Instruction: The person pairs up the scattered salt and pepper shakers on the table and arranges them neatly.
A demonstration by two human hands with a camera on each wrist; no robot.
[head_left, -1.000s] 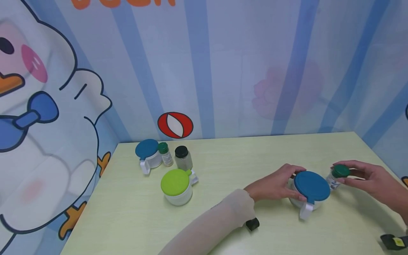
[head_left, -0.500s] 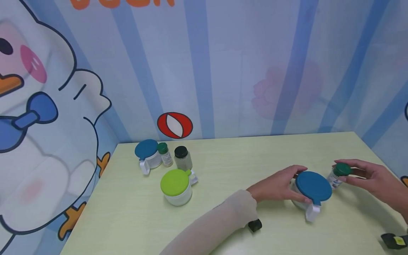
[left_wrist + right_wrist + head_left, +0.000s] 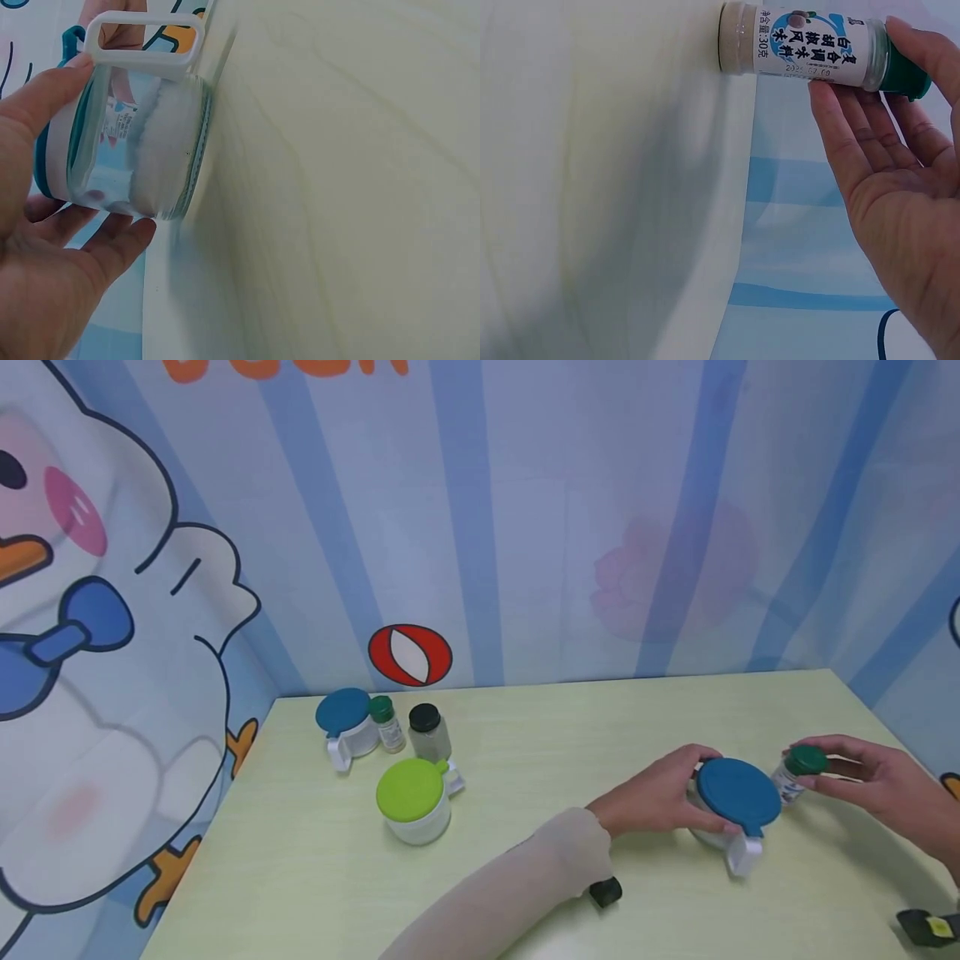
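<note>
The left hand (image 3: 667,792) grips the blue-lidded jar (image 3: 738,793) and the right hand (image 3: 873,781) pinches the green-capped shaker (image 3: 807,760) up high, probably to steady both, near the right edge of the bench (image 3: 600,718)

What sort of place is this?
Probably an indoor demo or recording station: a cartoon-printed backdrop rises behind a pale table, and the right hand holds a green-capped seasoning bottle.

Tabletop (image 3: 525,743) gives passage between the lime-lidded jar (image 3: 412,797) and held blue-lidded jar (image 3: 738,793), the sleeve (image 3: 517,885) barring the near side
</note>
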